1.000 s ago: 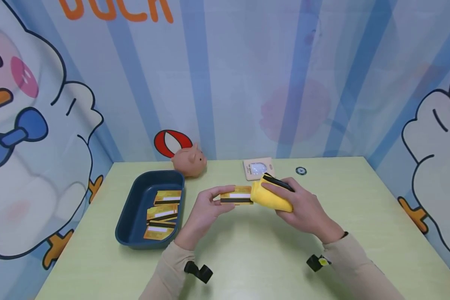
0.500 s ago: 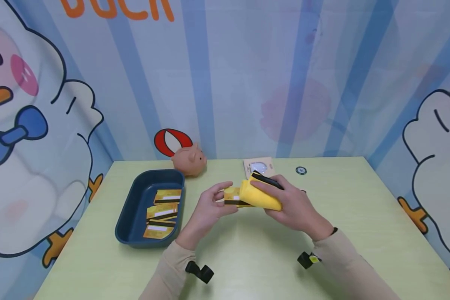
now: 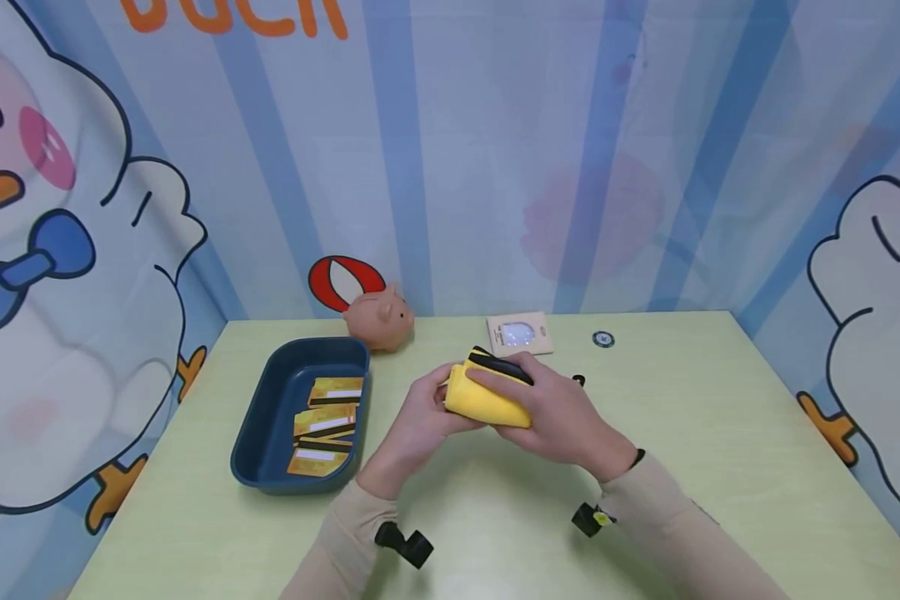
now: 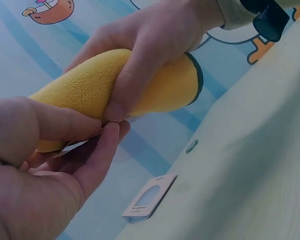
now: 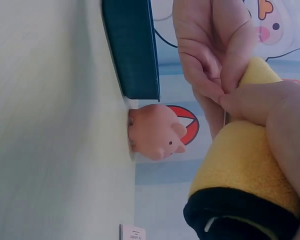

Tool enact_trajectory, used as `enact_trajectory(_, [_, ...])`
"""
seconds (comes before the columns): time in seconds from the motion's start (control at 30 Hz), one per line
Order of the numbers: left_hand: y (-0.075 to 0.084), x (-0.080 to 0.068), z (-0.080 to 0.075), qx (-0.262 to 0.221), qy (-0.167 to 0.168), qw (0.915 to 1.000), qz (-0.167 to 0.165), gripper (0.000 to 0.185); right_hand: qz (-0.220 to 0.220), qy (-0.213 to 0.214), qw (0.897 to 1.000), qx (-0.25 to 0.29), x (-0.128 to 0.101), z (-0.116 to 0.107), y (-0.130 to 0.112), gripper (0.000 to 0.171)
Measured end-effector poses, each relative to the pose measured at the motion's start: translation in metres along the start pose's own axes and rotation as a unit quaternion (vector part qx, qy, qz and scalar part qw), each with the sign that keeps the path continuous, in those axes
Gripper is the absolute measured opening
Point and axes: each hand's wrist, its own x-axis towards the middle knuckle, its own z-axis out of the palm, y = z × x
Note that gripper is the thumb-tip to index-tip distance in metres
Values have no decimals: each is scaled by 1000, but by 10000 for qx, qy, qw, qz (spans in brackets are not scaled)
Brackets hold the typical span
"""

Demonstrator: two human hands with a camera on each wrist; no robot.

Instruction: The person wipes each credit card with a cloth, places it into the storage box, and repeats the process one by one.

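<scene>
My left hand (image 3: 429, 410) pinches a gold card with a dark stripe at its left end. Only the card's thin edge (image 4: 74, 147) shows in the left wrist view; the head view hides it. My right hand (image 3: 551, 410) grips a yellow cloth (image 3: 486, 402) with black trim, folded over the card and covering nearly all of it. The two hands touch above the middle of the green table (image 3: 705, 417). In the right wrist view the cloth (image 5: 240, 165) fills the lower right, with the left hand's fingers (image 5: 210, 50) above it.
A dark blue tray (image 3: 249, 446) at the left holds several gold cards (image 3: 324, 427). A pink piggy bank (image 3: 378, 321) and a red and white disc (image 3: 339, 282) stand behind it. A beige packet (image 3: 520, 335) and a small round token (image 3: 603, 339) lie near the back edge.
My right hand slid the cloth leftward along the card, from its right end until it covers the card. The hands have come together and shifted slightly left.
</scene>
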Motion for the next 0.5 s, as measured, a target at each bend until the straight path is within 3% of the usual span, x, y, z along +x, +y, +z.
enact_trajectory(0.27, [1, -1, 0, 56, 35, 10000, 37, 70, -98, 36, 9998, -188, -1, 6, 0, 66])
enact_trajectory(0.5, [0, -2, 1, 66, 180, 9998, -42, 76, 79, -238, 9984, -499, -2, 7, 0, 70])
